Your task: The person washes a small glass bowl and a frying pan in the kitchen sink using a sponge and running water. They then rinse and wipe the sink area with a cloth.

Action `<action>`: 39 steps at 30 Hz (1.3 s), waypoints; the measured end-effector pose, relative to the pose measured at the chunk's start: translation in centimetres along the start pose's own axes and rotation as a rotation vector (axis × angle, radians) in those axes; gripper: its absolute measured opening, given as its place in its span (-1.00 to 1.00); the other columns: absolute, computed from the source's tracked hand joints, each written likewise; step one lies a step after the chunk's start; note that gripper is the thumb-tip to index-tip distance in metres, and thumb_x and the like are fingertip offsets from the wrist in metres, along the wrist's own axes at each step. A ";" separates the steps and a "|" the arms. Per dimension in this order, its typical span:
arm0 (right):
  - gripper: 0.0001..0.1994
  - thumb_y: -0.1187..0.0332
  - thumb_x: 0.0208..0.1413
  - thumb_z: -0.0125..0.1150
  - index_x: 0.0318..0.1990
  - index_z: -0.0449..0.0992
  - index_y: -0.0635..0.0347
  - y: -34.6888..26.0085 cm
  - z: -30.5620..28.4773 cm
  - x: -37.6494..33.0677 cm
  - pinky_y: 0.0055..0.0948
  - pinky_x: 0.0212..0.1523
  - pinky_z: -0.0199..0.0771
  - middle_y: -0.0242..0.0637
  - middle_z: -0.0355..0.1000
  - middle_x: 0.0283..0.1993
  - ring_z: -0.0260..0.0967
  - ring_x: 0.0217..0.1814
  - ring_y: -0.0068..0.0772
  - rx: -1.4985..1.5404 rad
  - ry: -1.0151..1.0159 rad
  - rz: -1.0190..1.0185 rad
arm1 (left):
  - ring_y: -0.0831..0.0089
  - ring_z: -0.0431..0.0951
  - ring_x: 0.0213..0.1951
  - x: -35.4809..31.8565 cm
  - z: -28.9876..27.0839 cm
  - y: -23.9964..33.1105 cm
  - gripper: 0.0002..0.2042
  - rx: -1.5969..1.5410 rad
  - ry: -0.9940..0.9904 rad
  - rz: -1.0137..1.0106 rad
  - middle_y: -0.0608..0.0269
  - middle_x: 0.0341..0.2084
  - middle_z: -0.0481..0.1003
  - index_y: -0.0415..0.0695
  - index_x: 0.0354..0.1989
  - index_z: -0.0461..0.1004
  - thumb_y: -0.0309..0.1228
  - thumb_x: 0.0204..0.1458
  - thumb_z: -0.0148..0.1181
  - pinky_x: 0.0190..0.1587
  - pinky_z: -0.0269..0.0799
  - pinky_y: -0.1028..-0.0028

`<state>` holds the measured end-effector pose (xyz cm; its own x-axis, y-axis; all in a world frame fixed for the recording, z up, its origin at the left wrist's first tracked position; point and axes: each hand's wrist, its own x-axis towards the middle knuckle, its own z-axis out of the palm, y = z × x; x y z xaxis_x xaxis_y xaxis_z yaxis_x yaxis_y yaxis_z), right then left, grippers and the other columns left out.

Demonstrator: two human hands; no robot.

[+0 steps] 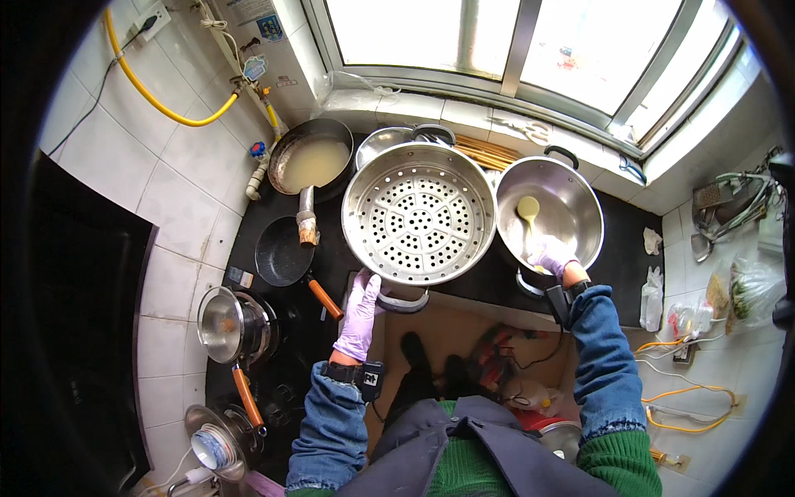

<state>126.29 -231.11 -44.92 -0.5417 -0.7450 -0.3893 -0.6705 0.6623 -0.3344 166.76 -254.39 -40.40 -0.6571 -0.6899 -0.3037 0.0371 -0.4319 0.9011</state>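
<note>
A large steel steamer pot (360, 240) with a perforated bottom sits at the middle of the dark counter. My left hand (358, 311), in a pale purple glove, grips its near-left rim beside the handle; the fingertips are partly hidden. To its right is a deep steel pot (580, 199) with dark-grip handles. My gloved right hand (551, 253) reaches over that pot's near rim. Its fingers are closed round the lower end of a pale yellow, spoon-shaped tool (528, 209), whose rounded head points away from me inside the pot.
A wok with cloudy liquid (310, 161) and a small frying pan (281, 253) stand left of the steamer. Further left are a steel pan (222, 323) and a stacked bowl (214, 447). Chopsticks (484, 153) lie behind, below the window. Bags (754, 290) hang at right.
</note>
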 end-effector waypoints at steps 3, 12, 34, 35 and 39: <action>-0.67 0.10 -0.15 0.44 -0.32 0.58 0.11 0.4 0.8 1.9 -0.21 -0.22 0.47 -0.13 0.56 -0.33 0.49 -0.26 -0.07 0.095 0.157 0.080 | 0.42 0.51 0.01 0.6 -0.4 0.4 -0.40 0.002 -0.073 -0.084 0.26 0.11 0.40 -0.08 0.34 0.20 -0.02 0.26 0.14 -0.01 0.50 0.36; -0.67 0.41 0.06 0.18 0.01 0.39 0.14 -1.4 -0.6 -2.7 -0.19 -0.06 0.50 0.00 0.53 -0.16 0.51 -0.11 0.05 0.272 0.676 0.306 | 0.35 0.52 0.04 3.9 -1.6 0.5 -0.39 -0.093 -0.143 -0.158 0.20 0.14 0.42 -0.10 0.37 0.18 -0.11 0.23 0.21 -0.02 0.54 0.30; -0.77 0.25 0.01 0.27 -0.41 0.47 0.25 8.1 -3.1 -7.3 -0.11 -0.26 0.47 0.03 0.44 -0.40 0.44 -0.33 0.12 0.158 0.807 0.400 | 0.33 0.62 -0.43 5.2 0.6 0.1 -0.55 0.025 -0.010 -0.351 0.11 -0.25 0.57 -0.23 0.16 0.33 -0.24 0.16 0.17 -0.42 0.62 0.38; -0.76 0.26 0.01 0.28 -0.40 0.46 0.26 8.9 -3.1 -7.4 -0.10 -0.27 0.46 0.04 0.45 -0.38 0.44 -0.32 0.13 0.182 0.796 0.416 | 0.36 0.60 -0.45 4.9 0.9 -0.1 -0.55 0.014 -0.013 -0.323 0.13 -0.27 0.57 -0.22 0.15 0.34 -0.24 0.16 0.18 -0.42 0.61 0.40; -0.78 0.31 0.00 0.30 -0.39 0.44 0.28 12.9 -3.5 -8.7 -0.13 -0.33 0.42 0.01 0.43 -0.44 0.38 -0.42 0.04 0.211 0.793 0.412 | 0.43 0.56 -0.52 4.6 3.4 -0.7 -0.60 -0.044 -0.032 -0.366 0.20 -0.37 0.55 -0.19 0.09 0.36 -0.28 0.14 0.22 -0.47 0.56 0.46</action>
<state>120.58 -216.38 -42.84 -0.9589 -0.2316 0.1639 -0.2826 0.8306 -0.4798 161.14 -255.23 -41.37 -0.6559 -0.4674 -0.5927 -0.1724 -0.6717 0.7205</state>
